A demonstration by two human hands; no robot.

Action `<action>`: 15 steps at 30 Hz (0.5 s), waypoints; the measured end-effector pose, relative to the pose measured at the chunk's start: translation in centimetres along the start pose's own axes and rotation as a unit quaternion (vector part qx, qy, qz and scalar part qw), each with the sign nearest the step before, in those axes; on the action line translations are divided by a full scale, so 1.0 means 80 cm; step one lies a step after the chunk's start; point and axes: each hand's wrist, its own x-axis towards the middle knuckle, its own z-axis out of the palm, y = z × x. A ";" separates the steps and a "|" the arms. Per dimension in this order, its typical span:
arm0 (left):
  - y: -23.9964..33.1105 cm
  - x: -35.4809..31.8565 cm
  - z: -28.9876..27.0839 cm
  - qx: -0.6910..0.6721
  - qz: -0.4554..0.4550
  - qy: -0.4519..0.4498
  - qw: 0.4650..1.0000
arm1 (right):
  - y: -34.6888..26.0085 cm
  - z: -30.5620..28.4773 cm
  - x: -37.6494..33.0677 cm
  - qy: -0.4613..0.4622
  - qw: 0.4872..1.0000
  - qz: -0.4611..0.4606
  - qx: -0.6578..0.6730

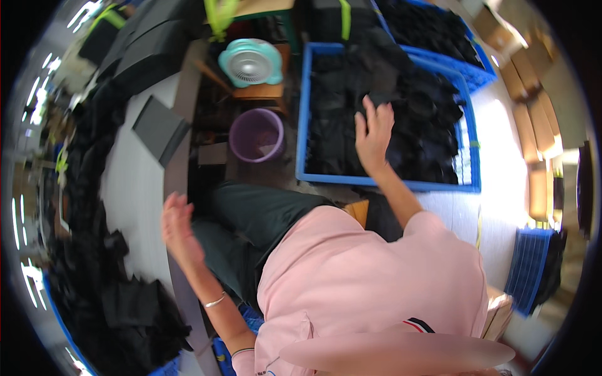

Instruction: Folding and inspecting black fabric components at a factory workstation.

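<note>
My right hand [375, 135] is over a large blue plastic crate [389, 183] heaped with black pieces [414, 125]. Its fingers are spread and it holds nothing I can see; whether the fingertips touch the dark heap is unclear. At the edge of the light grey worktable [135, 188] is my left hand [180, 229], slightly blurred, with its fingers loosely bent and no object in them. A flat black box-like piece [160, 130] lies on the table beyond that hand. A dark pile of black pieces [135, 310] covers the table's near end.
Ahead, a turquoise fan [251, 64] stands on a wooden stool [266, 91], with a purple bin [257, 135] on the floor before it. Another blue crate [451, 59] of black pieces stands at the far right. Cardboard boxes [533, 125] line the right side. Black stacked blocks [153, 56] occupy the table's far end.
</note>
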 end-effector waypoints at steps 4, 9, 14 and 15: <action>-0.027 -0.022 0.039 -0.097 -0.100 -0.133 0.981 | -0.163 -0.010 -0.028 -0.115 0.957 -0.134 0.230; -0.067 -0.041 0.011 -0.290 -0.138 -0.025 0.947 | -0.256 -0.030 -0.089 -0.231 0.794 -0.344 0.444; -0.041 -0.055 -0.017 -0.269 -0.074 0.026 0.960 | -0.293 -0.024 -0.067 -0.321 0.715 -0.435 0.442; -0.049 -0.057 -0.018 -0.273 -0.078 0.030 0.959 | -0.299 -0.019 -0.074 -0.311 0.698 -0.452 0.461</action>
